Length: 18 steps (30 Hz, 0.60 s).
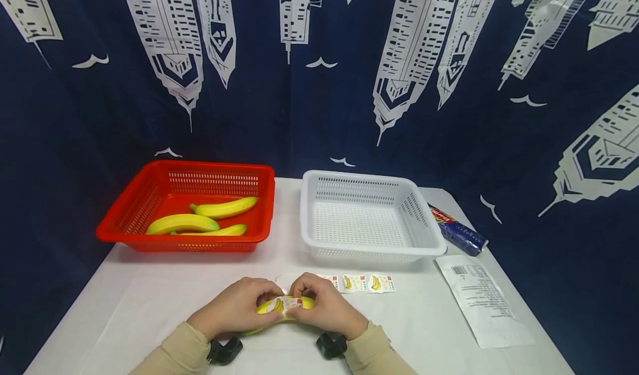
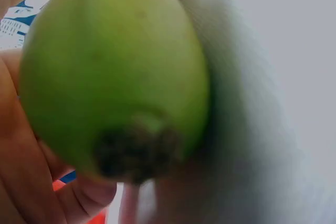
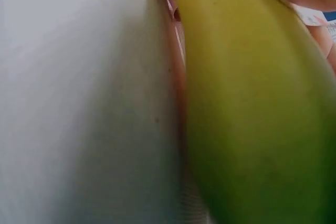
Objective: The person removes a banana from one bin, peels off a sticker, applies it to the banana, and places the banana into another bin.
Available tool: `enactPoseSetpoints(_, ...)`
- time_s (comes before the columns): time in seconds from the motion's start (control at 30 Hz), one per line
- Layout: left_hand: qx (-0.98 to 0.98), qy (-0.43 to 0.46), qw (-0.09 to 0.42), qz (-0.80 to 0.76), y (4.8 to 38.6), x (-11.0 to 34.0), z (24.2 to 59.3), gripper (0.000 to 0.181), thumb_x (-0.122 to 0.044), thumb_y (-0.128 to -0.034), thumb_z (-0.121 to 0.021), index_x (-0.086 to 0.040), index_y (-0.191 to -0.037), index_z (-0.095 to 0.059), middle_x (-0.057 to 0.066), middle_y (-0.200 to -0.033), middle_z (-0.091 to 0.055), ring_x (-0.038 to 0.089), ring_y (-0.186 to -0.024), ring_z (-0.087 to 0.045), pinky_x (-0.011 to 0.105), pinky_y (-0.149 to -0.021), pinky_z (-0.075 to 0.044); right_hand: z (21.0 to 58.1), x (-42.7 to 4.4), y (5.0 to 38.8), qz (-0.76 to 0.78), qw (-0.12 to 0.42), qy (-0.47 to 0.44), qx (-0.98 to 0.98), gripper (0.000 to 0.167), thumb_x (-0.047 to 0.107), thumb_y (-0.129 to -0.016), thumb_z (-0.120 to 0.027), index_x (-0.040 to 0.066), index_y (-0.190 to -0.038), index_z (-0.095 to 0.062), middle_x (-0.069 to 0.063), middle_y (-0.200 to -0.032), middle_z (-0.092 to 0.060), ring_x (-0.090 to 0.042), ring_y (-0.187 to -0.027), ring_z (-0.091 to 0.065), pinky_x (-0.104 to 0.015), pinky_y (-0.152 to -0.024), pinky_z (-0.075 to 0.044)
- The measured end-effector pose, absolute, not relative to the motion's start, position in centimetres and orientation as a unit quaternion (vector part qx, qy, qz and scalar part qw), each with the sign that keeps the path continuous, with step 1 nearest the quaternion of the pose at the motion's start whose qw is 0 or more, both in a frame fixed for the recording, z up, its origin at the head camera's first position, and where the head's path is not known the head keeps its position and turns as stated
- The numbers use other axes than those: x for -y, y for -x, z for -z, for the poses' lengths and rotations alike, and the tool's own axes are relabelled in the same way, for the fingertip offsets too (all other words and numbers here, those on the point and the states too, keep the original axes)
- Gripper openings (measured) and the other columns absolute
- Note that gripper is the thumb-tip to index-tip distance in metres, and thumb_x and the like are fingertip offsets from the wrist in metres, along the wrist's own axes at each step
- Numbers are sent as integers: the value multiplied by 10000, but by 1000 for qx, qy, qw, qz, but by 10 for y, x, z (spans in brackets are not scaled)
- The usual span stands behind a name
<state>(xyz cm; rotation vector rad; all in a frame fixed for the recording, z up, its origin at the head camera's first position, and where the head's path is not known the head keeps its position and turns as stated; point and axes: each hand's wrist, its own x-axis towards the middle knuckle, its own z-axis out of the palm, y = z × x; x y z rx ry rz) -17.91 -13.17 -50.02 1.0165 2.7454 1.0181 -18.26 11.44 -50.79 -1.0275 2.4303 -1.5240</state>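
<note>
Label on banana: adhesion unverified

From my remote post, I find the banana at the near centre of the table, nearer than the red basket at far left and the white basket at far right. The left hand grips its left part and the right hand its right part, the 2 thumbs on the near side, fingers curled over the far side.

I judge the step to be seating the label. Recommended: hold the banana steady, press from the label's middle outward, then smooth the edges; on this curve a corner could lift or crease.

Comparing the 3 views: only the head view shows me the label. The left wrist view alone shows the green end's dark tip. The right wrist view gives me a yellow-green flank, close up.
</note>
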Motion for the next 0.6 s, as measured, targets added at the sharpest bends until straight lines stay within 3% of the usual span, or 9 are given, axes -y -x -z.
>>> enactPoseSetpoints(0.2,-876,-318,46,-359,180,131,502,174,-418,-898,-778,-338,-1041,-719,-247,-828,-635,-17,-746,-570,210,-704,-469,507,-113,182,543,46,326,-773,211,96,-871,-798,143,-854,-593,-54,-999,-656,-99,-970,-616,-274,-858,-557)
enactPoseSetpoints(0.43,-871,-305,12,-386,180,129,505,193,-414,-951,-722,-352,-1129,-681,-224,-1006,-640,7,-880,-584,267,-833,-501,507,-112,182,575,23,298,-762,222,46,-863,-786,129,-823,-584,-71,-995,-654,-113,-982,-606,-278,-816,-556)
enactPoseSetpoints(0.6,-857,-285,24,-428,179,126,506,130,-468,-998,-649,-384,-1092,-683,-227,-1004,-673,13,-899,-617,258,-842,-507,508,-112,183,589,28,304,-749,214,55,-879,-783,124,-842,-584,-82,-1014,-649,-117,-992,-614,-306,-858,-571)
